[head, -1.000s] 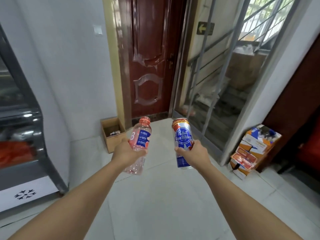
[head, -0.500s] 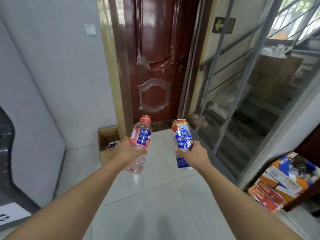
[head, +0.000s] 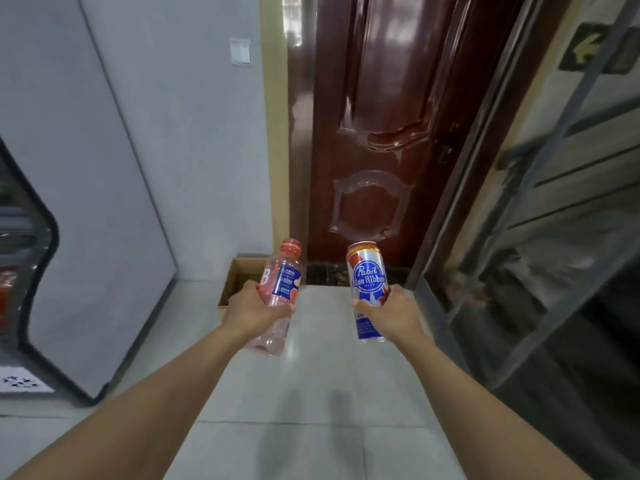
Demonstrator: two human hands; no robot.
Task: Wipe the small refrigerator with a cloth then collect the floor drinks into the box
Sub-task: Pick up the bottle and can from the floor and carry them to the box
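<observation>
Each hand was wrapped round one drink, the left hand [head: 254, 308] gripping the pink bottle [head: 280, 289] and the right hand [head: 393, 311] the beer can [head: 367, 282], both upright for carrying toward the open cardboard box [head: 239, 277] at eleven o'clock on the floor [head: 311, 393].

the bottle [head: 278, 289] in my left grip [head: 254, 310] is clear pink with a pink cap and a blue label. the can [head: 367, 282] in my right grip [head: 391, 315] is silver, red and blue with white lettering. the box [head: 239, 271] is plain brown, the door [head: 391, 126] glossy dark red, the floor [head: 311, 410] pale grey tile.
</observation>
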